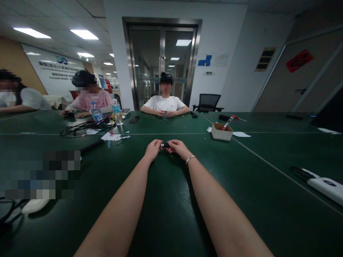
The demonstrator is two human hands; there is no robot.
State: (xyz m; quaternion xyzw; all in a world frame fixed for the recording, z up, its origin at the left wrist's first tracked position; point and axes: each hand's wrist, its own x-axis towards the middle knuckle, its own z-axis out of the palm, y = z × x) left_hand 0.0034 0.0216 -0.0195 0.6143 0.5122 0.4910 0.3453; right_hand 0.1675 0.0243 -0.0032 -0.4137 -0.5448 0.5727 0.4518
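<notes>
Black with a silvery tip, a small stick (165, 145), perhaps a USB drive, sits between my fingertips (159, 142): left hand (153, 150) pinching the metal, right hand (179, 147) closed on the dark end.

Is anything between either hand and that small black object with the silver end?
Nothing visible. The right hand grips the black part of the small black object; the left hand is right at its silver end, though contact there is too small to confirm.
</notes>
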